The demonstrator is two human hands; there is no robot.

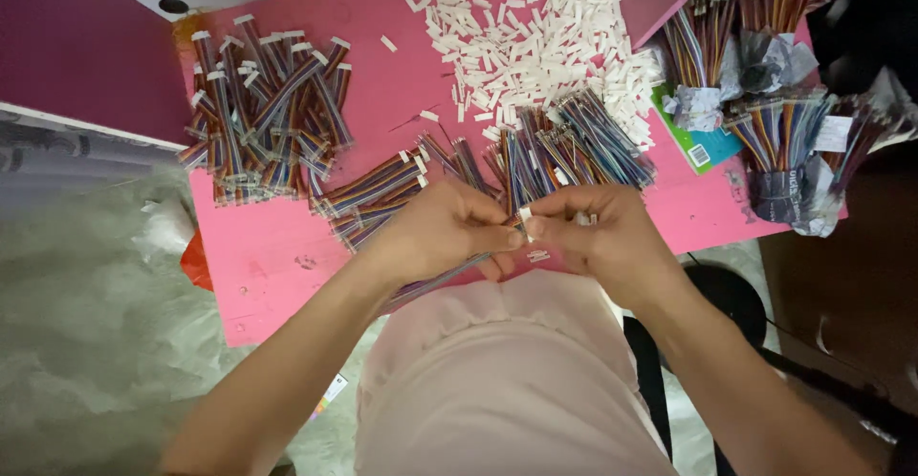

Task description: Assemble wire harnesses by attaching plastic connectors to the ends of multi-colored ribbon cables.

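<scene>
Pinching a small white connector (525, 214) between both hands, left hand (449, 232) and right hand (598, 237), fingers closed on it above the pink counter (277, 256). Finished cables (263, 103) piled left; loose connectors (526, 27) remain plentiful.

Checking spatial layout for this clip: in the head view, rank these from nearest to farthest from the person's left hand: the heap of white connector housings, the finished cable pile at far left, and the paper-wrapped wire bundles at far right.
1. Heap of white connector housings: up the board, slightly right of the left hand.
2. Finished cable pile: upper left on the pink board.
3. Paper-wrapped wire bundles: far right edge, beyond the right hand.
</scene>
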